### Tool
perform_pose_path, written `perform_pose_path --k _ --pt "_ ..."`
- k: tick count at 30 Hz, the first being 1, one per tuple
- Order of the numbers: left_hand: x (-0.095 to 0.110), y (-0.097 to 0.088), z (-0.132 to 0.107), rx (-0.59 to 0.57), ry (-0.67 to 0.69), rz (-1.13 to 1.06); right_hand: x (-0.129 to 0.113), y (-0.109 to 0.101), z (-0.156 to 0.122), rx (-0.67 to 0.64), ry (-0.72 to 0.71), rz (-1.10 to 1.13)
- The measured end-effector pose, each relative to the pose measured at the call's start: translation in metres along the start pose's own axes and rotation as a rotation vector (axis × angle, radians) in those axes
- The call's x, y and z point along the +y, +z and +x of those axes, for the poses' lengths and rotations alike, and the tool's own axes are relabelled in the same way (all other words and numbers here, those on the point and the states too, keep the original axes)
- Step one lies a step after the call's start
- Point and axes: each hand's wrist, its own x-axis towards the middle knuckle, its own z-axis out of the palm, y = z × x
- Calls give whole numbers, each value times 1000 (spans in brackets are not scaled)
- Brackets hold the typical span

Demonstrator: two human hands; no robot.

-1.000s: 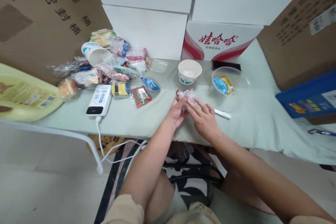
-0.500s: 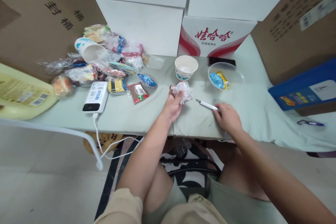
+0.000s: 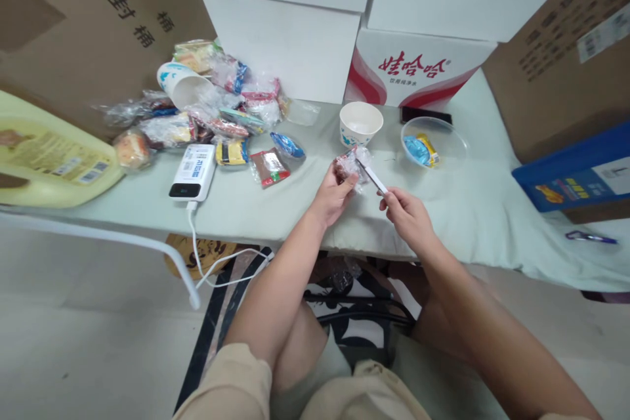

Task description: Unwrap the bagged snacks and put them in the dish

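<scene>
My left hand (image 3: 335, 195) grips a clear-wrapped snack (image 3: 350, 164) just above the worktop (image 3: 295, 210), near the paper cup (image 3: 361, 123). My right hand (image 3: 407, 215) pinches a thin white tool (image 3: 374, 178), its tip against the wrapper.

Left hand (image 3: 331, 195) & right hand (image 3: 406, 216) are bare, w/ both forearms uncovered to past the elbows. A short beige sleeve (image 3: 224, 384) shows on the left upper arm at the btm edge, & more beige cloth (image 3: 367, 397) is bunched at the lap. Pale grey-green shorts (image 3: 418, 374) cover the upper legs; thighs are bare below the hems.
</scene>
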Motion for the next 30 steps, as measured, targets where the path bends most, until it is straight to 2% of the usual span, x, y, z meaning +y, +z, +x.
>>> perform_pose_path --k 4,7,10,12,14,17,19,20,22,26,28,30 --pt "3 -4 0 13 57 1 13 -15 -9 -82 65 -76" --pt "-1 -7 1 16 61 47 29 -35 -17 -73 139 -119" --pt "-8 -9 3 55 75 215 48 -56 -17 78 95 -263" --pt "-14 -9 4 59 99 410 60 -68 -13 185 -5 -456" --pt "-19 -8 3 39 107 605 69 -77 -7 223 -63 -656" --pt "-24 -5 -1 30 126 845 77 -81 -1 370 -70 -827" --pt "-24 -3 -5 54 216 996 78 -77 0 533 -100 -819" --pt "-23 -4 -6 64 279 1069 76 -73 -1 576 -130 -787" --pt "-19 -6 -8 40 390 1202 72 -62 -5 540 -211 -690" --pt "-10 -12 -10 -129 477 1405 59 -33 -10 303 -366 -495" --pt "-7 -13 -9 -113 464 1414 53 -19 -8 202 -421 -442" --pt "-4 -14 -8 -18 416 1321 47 -8 -4 126 -463 -409"
